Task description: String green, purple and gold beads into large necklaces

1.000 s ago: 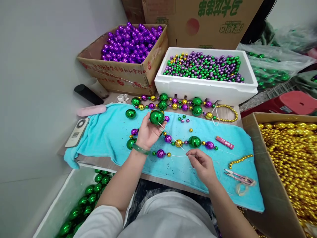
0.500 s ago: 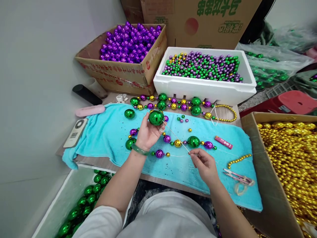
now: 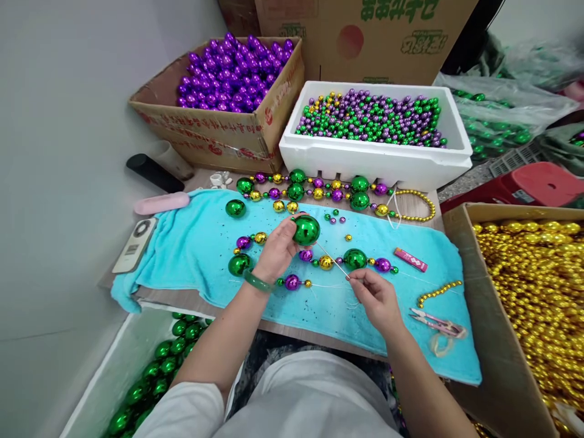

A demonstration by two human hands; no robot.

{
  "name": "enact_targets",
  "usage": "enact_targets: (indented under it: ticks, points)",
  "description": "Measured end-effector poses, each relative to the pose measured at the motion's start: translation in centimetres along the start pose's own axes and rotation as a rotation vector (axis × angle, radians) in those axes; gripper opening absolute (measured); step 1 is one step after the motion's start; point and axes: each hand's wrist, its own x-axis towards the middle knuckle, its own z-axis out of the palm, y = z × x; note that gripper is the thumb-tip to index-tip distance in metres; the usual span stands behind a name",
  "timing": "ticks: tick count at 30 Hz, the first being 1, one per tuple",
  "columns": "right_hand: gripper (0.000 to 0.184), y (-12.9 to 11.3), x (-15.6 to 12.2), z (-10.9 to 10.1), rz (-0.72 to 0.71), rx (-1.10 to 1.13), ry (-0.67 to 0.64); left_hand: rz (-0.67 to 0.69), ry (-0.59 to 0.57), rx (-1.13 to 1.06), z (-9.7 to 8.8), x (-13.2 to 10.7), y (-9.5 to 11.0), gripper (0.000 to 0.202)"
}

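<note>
My left hand [image 3: 278, 246], with a green bangle [image 3: 258, 280] at the wrist, grips a large shiny green bead [image 3: 306, 230] above the towel. Between finger and thumb, my right hand [image 3: 375, 296] pinches a thin needle [image 3: 334, 261] that slants up toward that bead; whether its tip is inside I cannot tell. Below the hands lies a partly strung row of beads, with a big green bead [image 3: 354, 260], a gold bead [image 3: 325, 262] and a purple bead [image 3: 292, 282]. My left hand hides part of this row. A loose green bead [image 3: 236, 208] rests farther left.
A blue towel [image 3: 191, 243] covers the table. Behind it lie a finished-looking bead string [image 3: 318, 194], a white foam box [image 3: 374, 155] and a carton of purple beads [image 3: 201, 131]. Pink snips [image 3: 438, 322] and a short gold strand [image 3: 438, 293] lie right, beside a carton of gold beads [image 3: 497, 310].
My left hand has turned over and moved slightly right and down with the green bead, bringing it closer to my right hand. Two gold beads behind it now show on the towel.
</note>
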Motion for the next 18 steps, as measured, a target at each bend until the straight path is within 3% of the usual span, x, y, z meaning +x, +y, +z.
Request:
enact_targets:
  ticks: [9,18]
  points:
    - [0.025,0.6,0.2,-0.3,0.022,0.016,0.015,0.001,-0.052,0.034,0.2,-0.4,-0.3,0.056]
    - [0.024,0.7,0.9,-1.2,-0.002,0.05,0.028,0.023,-0.155,0.072,1.3,-0.3,0.8,0.061]
